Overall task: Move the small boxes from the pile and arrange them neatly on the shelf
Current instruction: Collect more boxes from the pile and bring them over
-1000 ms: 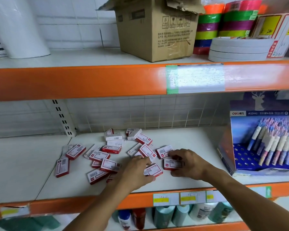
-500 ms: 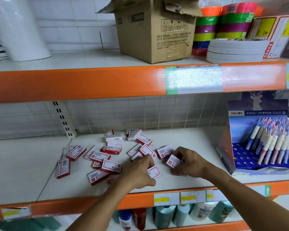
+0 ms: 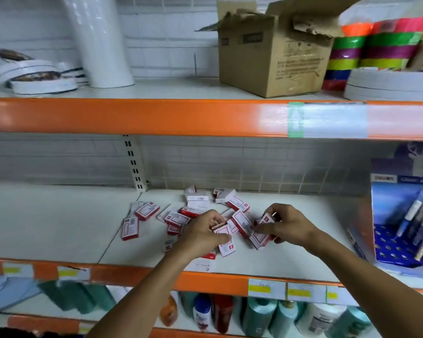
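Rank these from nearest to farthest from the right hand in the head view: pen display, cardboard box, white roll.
From the right hand:
1. Pen display, same shelf, to its right.
2. Cardboard box, upper shelf, above it.
3. White roll, upper shelf, far left.

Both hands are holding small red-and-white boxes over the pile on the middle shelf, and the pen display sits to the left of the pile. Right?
Not quite. The pen display sits to the right of the pile, not the left, as the head view shows. The rest holds: the left hand and right hand each hold small red-and-white boxes over the pile on the middle shelf.
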Motion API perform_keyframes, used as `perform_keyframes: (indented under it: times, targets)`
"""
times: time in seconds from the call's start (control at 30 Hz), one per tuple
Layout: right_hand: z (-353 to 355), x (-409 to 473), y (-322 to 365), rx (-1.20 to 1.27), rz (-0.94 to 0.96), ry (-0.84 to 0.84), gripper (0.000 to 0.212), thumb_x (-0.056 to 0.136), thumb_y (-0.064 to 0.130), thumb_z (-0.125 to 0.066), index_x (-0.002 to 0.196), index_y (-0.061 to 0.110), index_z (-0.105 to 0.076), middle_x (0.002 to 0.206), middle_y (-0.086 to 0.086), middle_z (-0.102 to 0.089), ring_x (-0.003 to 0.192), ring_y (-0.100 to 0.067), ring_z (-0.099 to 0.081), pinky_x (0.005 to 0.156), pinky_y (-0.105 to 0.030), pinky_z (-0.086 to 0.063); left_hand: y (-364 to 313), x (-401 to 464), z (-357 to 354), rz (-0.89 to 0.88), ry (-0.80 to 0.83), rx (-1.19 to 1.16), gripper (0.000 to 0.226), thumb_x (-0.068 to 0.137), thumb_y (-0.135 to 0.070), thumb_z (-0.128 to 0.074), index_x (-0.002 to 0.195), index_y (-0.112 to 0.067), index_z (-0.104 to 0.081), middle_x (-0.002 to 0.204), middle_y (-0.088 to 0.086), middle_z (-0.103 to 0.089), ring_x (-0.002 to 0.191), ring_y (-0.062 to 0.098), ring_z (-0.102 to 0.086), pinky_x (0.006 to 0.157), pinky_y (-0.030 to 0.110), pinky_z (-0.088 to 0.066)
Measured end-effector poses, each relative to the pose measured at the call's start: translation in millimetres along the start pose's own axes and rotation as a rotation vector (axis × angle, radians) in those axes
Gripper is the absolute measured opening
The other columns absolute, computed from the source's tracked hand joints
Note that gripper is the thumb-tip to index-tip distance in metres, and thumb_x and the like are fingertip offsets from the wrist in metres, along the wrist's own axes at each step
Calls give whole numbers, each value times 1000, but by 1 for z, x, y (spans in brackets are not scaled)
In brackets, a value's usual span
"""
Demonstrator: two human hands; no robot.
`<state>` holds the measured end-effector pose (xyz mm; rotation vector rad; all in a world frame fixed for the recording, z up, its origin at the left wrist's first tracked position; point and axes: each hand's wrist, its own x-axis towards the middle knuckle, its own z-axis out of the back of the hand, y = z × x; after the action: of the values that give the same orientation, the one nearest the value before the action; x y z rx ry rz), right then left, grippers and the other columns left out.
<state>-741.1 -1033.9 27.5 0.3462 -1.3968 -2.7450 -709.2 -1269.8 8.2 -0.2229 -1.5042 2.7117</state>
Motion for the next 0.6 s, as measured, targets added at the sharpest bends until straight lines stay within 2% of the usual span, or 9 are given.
perform_keyframes:
  times: [0.07,0.13,0.23,0.33,0.4,0.43,0.47,0.57,0.6]
  targets:
    - [-5,1,15,120,16,24,29,78,21,-82,98,12,-63,85,-13,-74,64,-20,-71,56,-29,-56,2,-5,14,28,-51,-87,27,80,-27,-79,98,-36,-60,109,-9,-62,85,19,-71,80,44,-60]
    - [-11,2,28,250,7,61,24,82,17,-79,102,14,-66,86,-14,-75,66,-22,-72,58,-30,-57,5,-12,27,32,-83,-172,31,82,-24,-76,104,-39,-61,111,-3,-65,84,21,-74,81,49,-60]
    - [-24,2,50,375,17,133,19,88,9,-71,107,6,-67,89,-18,-75,67,-24,-73,51,-24,-49,12,-25,46,54,-167,-314,30,89,-10,-70,113,-27,-64,104,4,-70,83,15,-75,79,43,-61]
    - [-42,5,70,391,38,180,14,89,6,-70,102,3,-68,95,-20,-74,62,-16,-73,42,-19,-50,26,-31,58,117,-265,-379,21,89,-8,-71,104,-22,-68,104,10,-72,87,18,-74,78,44,-62]
    - [-54,12,75,384,45,206,14,87,7,-72,100,5,-69,93,-18,-75,71,-21,-75,63,-34,-62,31,-34,59,154,-320,-425,17,87,-7,-72,100,-16,-69,102,12,-71,89,22,-74,78,46,-61]
    - [-60,16,74,375,37,213,15,86,7,-72,100,4,-69,91,-17,-75,76,-25,-75,75,-41,-62,35,-34,58,176,-334,-450,16,87,-6,-72,100,-14,-68,102,12,-70,90,22,-73,78,46,-61]
    - [-65,19,71,369,22,217,15,87,6,-72,101,2,-68,88,-17,-75,77,-27,-75,78,-42,-62,37,-34,56,196,-334,-474,17,87,-5,-72,101,-13,-67,104,12,-68,92,23,-72,78,44,-62]
    - [-72,22,51,420,-58,149,9,91,4,-66,100,2,-67,86,-19,-74,68,-25,-73,57,-27,-58,43,-33,50,244,-324,-539,23,86,-5,-72,100,-20,-62,123,14,-55,102,26,-68,74,34,-62]
    - [-73,23,44,466,-103,136,10,92,3,-64,100,4,-69,91,-19,-75,71,-24,-73,58,-26,-57,45,-32,49,252,-330,-549,25,86,-6,-73,98,-24,-60,127,12,-48,104,26,-66,74,32,-62]
